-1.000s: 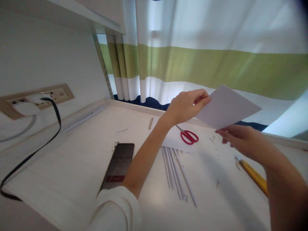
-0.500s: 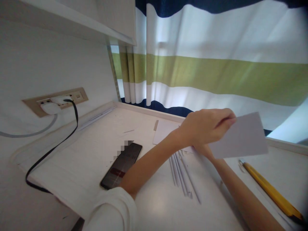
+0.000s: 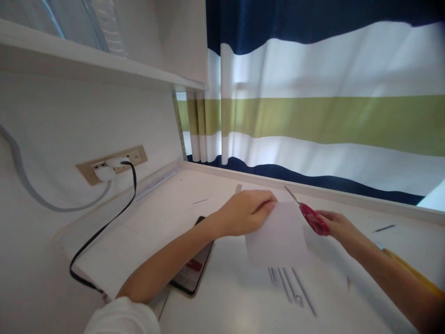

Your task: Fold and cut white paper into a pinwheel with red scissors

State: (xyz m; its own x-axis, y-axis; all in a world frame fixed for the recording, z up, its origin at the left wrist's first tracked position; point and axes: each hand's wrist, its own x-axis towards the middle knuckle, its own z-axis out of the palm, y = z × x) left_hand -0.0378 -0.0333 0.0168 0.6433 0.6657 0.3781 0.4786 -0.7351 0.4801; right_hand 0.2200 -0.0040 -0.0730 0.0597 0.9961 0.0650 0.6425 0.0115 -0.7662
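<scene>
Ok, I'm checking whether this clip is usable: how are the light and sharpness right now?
Head view: the curtain glows, apparently lit from behind; head view: soft glare low on the desk; head view: scissors in the right hand and paper in the left hand look slightly blurred.

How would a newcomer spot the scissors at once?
Start at the big striped curtain behind the white desk. In front of it, the right hand holds the scissors, to the right of the white sheet in the left hand. Their red handles set them apart from that sheet and the yellow tool.
</scene>
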